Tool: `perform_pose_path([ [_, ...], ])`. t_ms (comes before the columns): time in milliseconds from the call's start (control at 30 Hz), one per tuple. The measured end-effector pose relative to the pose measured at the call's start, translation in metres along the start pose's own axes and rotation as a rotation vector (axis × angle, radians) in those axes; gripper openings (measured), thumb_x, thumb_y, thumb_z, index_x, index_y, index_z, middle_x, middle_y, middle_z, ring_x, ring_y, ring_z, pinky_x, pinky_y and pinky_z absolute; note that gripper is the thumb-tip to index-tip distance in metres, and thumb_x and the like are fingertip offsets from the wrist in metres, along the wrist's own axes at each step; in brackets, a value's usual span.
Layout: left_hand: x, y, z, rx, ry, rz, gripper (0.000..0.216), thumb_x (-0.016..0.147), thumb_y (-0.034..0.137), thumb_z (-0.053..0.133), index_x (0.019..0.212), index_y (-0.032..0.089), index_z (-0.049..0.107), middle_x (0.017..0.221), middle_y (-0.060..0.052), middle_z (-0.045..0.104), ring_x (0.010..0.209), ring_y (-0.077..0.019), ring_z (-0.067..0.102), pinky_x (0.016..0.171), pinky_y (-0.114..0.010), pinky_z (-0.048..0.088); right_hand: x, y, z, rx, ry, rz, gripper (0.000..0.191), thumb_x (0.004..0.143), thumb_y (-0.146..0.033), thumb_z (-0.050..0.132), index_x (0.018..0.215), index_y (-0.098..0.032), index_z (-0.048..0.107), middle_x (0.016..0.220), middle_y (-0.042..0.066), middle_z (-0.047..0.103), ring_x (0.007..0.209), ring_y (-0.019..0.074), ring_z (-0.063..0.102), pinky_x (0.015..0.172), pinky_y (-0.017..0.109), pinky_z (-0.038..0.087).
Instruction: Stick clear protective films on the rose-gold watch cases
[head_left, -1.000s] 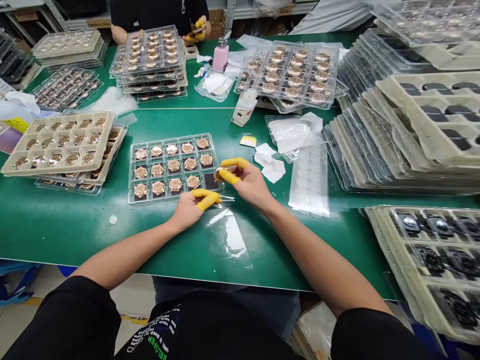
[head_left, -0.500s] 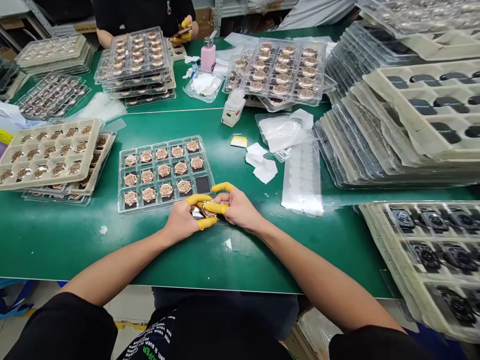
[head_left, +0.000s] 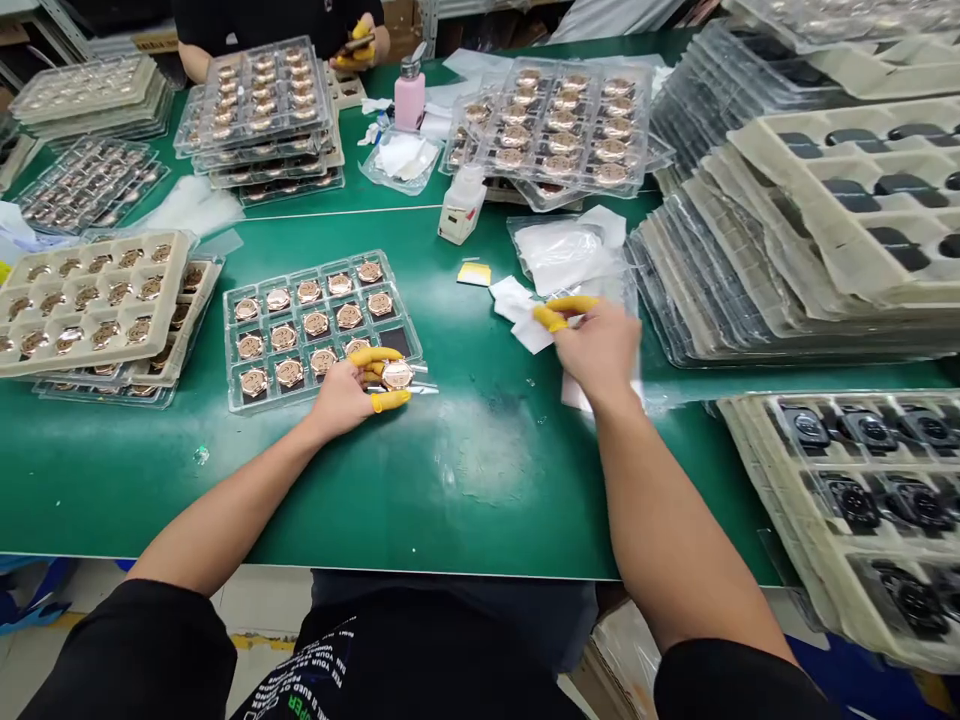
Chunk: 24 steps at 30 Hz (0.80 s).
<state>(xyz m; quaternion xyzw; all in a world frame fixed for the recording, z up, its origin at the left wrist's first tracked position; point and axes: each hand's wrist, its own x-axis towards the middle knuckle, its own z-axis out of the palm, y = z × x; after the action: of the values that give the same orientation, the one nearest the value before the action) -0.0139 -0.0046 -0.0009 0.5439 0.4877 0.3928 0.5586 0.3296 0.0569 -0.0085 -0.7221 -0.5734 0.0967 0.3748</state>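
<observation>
My left hand (head_left: 351, 390), with yellow finger cots, pinches a round rose-gold watch case (head_left: 396, 374) just off the near right corner of a clear tray (head_left: 237, 402) that holds rows of similar cases. One black cell (head_left: 397, 342) at that corner has no case in it. My right hand (head_left: 596, 345) is out to the right over white wipes (head_left: 525, 310) and a clear film sheet (head_left: 607, 390). Its thumb and forefinger, also in yellow cots, are pinched together; what they hold I cannot make out.
Beige trays (head_left: 90, 300) of cases lie at the left. Tall stacks of trays (head_left: 787, 230) fill the right side, with dark watch parts (head_left: 862, 500) near right. A white bottle (head_left: 459, 205), a pink bottle (head_left: 409, 95) and more tray stacks stand further back. Another person's hands (head_left: 356, 45) work at the far edge.
My hands were together on the case half a second ago. The right hand has let go and swung right to the wipes and film; the left keeps the case beside the tray.
</observation>
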Motion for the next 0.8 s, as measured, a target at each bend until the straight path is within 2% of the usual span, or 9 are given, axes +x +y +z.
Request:
perform_pose_path([
  [67, -0.001, -0.001, 0.004, -0.038, 0.052, 0.010, 0.069, 0.055, 0.032, 0.101, 0.115, 0.014, 0.073, 0.096, -0.006, 0.080, 0.083, -0.0171, 0.076, 0.084, -0.033, 0.067, -0.009, -0.017, -0.006, 0.094, 0.075, -0.127, 0.030, 0.085, -0.051, 0.073, 0.091, -0.023, 0.081, 0.082, 0.005, 0.065, 0.069, 0.0198, 0.051, 0.075, 0.040, 0.045],
  [100, -0.003, -0.002, 0.007, -0.060, 0.071, 0.006, 0.069, 0.055, 0.032, 0.101, 0.116, 0.014, 0.073, 0.096, -0.006, 0.080, 0.083, -0.0168, 0.076, 0.084, -0.032, 0.067, -0.017, -0.029, -0.009, 0.172, 0.055, -0.207, 0.027, 0.086, -0.050, 0.074, 0.091, -0.024, 0.080, 0.082, 0.005, 0.064, 0.069, 0.0196, 0.051, 0.072, 0.039, 0.045],
  [233, -0.011, -0.008, 0.019, -0.147, 0.054, -0.019, 0.069, 0.057, 0.030, 0.100, 0.118, 0.014, 0.073, 0.103, -0.009, 0.081, 0.086, -0.0172, 0.078, 0.086, -0.033, 0.068, -0.065, -0.083, 0.003, 0.408, -0.279, -0.528, 0.015, 0.093, -0.043, 0.074, 0.094, -0.029, 0.081, 0.083, 0.005, 0.067, 0.072, 0.0205, 0.059, 0.066, 0.038, 0.048],
  [300, -0.014, -0.011, 0.022, -0.156, 0.016, -0.020, 0.070, 0.055, 0.027, 0.101, 0.118, 0.014, 0.073, 0.105, -0.009, 0.082, 0.085, -0.0173, 0.078, 0.084, -0.032, 0.068, -0.088, -0.100, 0.017, 0.375, -0.353, -0.642, 0.016, 0.099, -0.038, 0.069, 0.098, -0.029, 0.082, 0.086, 0.007, 0.069, 0.078, 0.0217, 0.061, 0.069, 0.039, 0.050],
  [367, -0.015, -0.014, 0.023, -0.142, -0.014, -0.015, 0.068, 0.056, 0.026, 0.100, 0.118, 0.015, 0.074, 0.104, -0.008, 0.082, 0.085, -0.0172, 0.078, 0.083, -0.030, 0.067, -0.100, -0.105, 0.030, 0.314, -0.358, -0.709, 0.020, 0.102, -0.036, 0.064, 0.100, -0.027, 0.081, 0.088, 0.008, 0.070, 0.081, 0.0220, 0.061, 0.071, 0.039, 0.050],
  [467, -0.015, -0.016, 0.022, -0.113, 0.002, -0.013, 0.063, 0.061, 0.025, 0.097, 0.119, 0.015, 0.074, 0.101, -0.008, 0.082, 0.085, -0.0169, 0.078, 0.083, -0.030, 0.067, -0.093, -0.091, 0.033, 0.194, -0.293, -0.698, 0.021, 0.103, -0.034, 0.062, 0.102, -0.025, 0.081, 0.090, 0.008, 0.071, 0.081, 0.0209, 0.061, 0.070, 0.037, 0.048],
  [600, -0.015, -0.014, 0.022, -0.083, 0.042, -0.030, 0.062, 0.061, 0.023, 0.095, 0.119, 0.015, 0.075, 0.097, -0.007, 0.081, 0.082, -0.0161, 0.076, 0.081, -0.030, 0.066, -0.055, -0.049, 0.014, 0.027, -0.013, -0.538, 0.014, 0.094, -0.035, 0.072, 0.094, -0.026, 0.083, 0.101, 0.012, 0.070, 0.094, 0.0284, 0.060, 0.081, 0.046, 0.049],
  [700, -0.016, -0.011, 0.022, -0.083, 0.035, -0.042, 0.062, 0.060, 0.022, 0.095, 0.119, 0.015, 0.076, 0.096, -0.007, 0.081, 0.082, -0.0156, 0.076, 0.079, -0.029, 0.066, -0.035, -0.029, 0.001, 0.080, -0.007, -0.413, 0.012, 0.087, -0.036, 0.076, 0.090, -0.027, 0.083, 0.117, 0.012, 0.071, 0.107, 0.0326, 0.061, 0.094, 0.055, 0.050],
  [800, -0.018, -0.009, 0.021, -0.101, 0.030, -0.053, 0.064, 0.060, 0.024, 0.096, 0.120, 0.015, 0.075, 0.099, -0.009, 0.081, 0.084, -0.0167, 0.076, 0.081, -0.031, 0.066, -0.030, -0.029, -0.009, 0.103, -0.018, -0.346, 0.012, 0.087, -0.034, 0.073, 0.092, -0.026, 0.080, 0.116, 0.010, 0.074, 0.111, 0.0327, 0.064, 0.099, 0.055, 0.050],
])
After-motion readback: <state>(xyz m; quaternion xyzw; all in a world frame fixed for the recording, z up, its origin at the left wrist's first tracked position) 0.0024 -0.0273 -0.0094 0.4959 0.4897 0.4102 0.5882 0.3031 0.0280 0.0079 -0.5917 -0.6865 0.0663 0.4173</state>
